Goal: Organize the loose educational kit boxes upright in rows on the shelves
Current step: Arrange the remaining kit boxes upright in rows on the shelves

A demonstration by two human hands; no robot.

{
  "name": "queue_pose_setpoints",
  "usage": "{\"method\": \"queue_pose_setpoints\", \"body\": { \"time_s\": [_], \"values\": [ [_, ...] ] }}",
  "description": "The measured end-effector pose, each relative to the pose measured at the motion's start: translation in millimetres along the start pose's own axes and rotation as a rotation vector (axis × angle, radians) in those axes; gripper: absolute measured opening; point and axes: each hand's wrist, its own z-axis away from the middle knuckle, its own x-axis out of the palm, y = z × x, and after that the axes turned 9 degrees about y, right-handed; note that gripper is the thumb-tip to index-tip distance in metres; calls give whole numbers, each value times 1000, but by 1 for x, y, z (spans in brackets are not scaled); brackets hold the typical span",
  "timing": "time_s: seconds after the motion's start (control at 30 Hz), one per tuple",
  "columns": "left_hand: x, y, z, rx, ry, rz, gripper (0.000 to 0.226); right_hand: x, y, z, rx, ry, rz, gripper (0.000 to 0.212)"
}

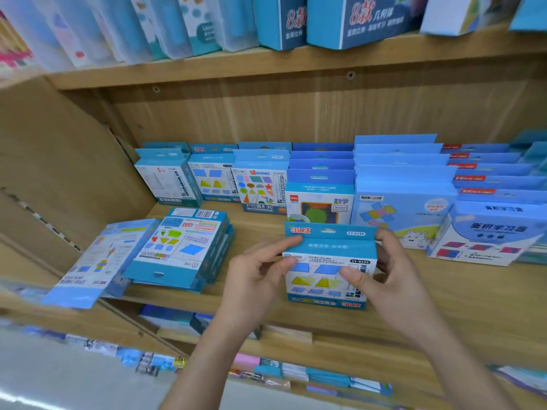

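Both hands on one box (pixel 330 267). Left hand (pixel 254 279) pinches its left edge, thumb on the front face. Right hand (pixel 393 279) pinches the right side the same way. The two-sided hold sets it upright and square, I'd say so it can slot into a row. Box is near the shelf (pixel 296 318) front edge, mid-span, ahead of the upright rows (pixel 260 179) along the back. Can't tell if its base touches the wood. Stack (pixel 180 250) lies flat at the front-left, not yet stood up. A loose box (pixel 97 261) overhangs that edge, likely to slip.
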Motion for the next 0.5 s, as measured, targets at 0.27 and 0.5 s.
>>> {"method": "queue_pose_setpoints", "body": {
  "time_s": [0.27, 0.5],
  "values": [
    [-2, -8, 2, -12, 7, -13, 32, 3, 12, -3, -272, -42, 191, 61],
    [-3, -3, -1, -152, -36, -53, 43, 3, 10, -8, -200, -53, 143, 43]
  ]
}}
